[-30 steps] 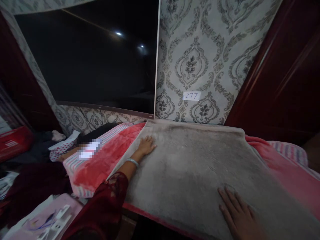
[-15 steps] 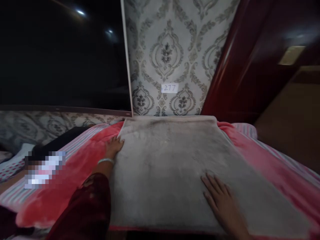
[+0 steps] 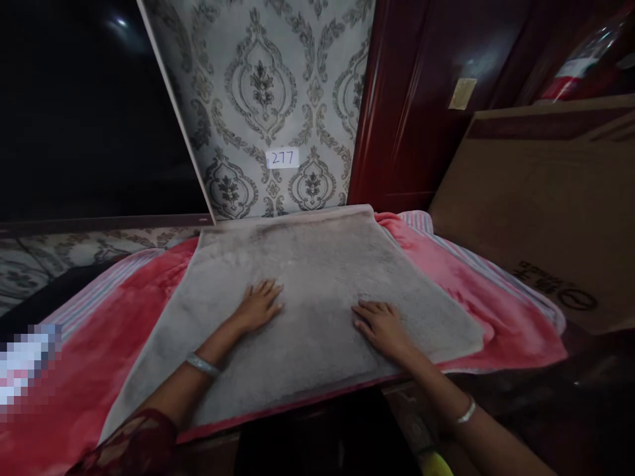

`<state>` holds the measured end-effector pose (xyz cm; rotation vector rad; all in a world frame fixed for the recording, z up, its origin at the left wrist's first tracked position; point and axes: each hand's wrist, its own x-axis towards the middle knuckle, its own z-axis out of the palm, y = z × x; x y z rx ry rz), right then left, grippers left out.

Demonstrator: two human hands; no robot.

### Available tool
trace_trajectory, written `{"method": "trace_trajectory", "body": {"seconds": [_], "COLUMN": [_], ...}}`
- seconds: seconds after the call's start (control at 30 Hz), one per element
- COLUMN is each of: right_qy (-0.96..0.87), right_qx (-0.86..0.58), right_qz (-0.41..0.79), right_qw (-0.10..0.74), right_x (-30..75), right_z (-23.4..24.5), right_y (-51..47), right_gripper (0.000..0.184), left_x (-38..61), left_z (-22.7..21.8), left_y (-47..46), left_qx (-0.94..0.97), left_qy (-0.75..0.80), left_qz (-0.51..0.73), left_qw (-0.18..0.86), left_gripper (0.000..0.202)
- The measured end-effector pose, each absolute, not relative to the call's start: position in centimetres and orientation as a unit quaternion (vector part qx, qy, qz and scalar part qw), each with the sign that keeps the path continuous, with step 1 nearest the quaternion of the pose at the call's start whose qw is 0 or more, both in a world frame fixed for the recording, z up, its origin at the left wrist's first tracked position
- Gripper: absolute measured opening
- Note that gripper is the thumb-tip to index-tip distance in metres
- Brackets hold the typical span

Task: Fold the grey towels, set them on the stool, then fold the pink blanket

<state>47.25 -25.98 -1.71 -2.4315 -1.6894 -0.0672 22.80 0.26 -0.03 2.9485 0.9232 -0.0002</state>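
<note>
The plush cloth (image 3: 312, 344) is coloured grey, mottled with darker patches; the blanket (image 3: 124, 317) is coloured coral red and edged with pale stripes; the wallpaper (image 3: 262, 86) is patterned with grey damask medallions.

Grey cloth (image 3: 317, 324) looks matt and kinda fuzzy, red blanket (image 3: 143, 287) is plush. TV screen (image 3: 79, 119) is glossy, wood panel (image 3: 397, 99) pretty shiny, box (image 3: 530, 198) just matt cardboard.

Grey plush cloth (image 3: 307, 277), spread out before us
We see it lying largely flat, with darker smudgy patches, across the red plush blanket (image 3: 516, 337), its near edge just inside the blanket's front edge.
</note>
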Motion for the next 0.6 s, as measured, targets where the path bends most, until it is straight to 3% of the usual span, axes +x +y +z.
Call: {"method": "trace_trajectory", "body": {"seconds": [0.17, 0.33, 0.6], "right_qy": [-0.581, -0.598, -0.617], "right_qx": [-0.805, -0.799, -0.785], "right_qz": [-0.028, 0.032, 0.019], "right_qw": [0.113, 0.050, 0.049], "right_x": [48.4, 47.6, 50.2], "right_z": [1.1, -0.6, -2.2], "right_y": [-21.9, -19.9, -28.0], "right_gripper": [0.049, 0.060, 0.058], "left_x": [23.8, 23.4, 23.7], "left_z": [-1.5, -1.3, -1.4], "left_y": [-3.8, -3.9, -5.0], "left_qx": [0.948, 0.931, 0.901], "left_qy": [0.314, 0.361, 0.430], "left_qz": [0.050, 0.049, 0.059], "left_qw": [0.000, -0.017, -0.002], "left_gripper": [0.065, 0.063, 0.072]}}
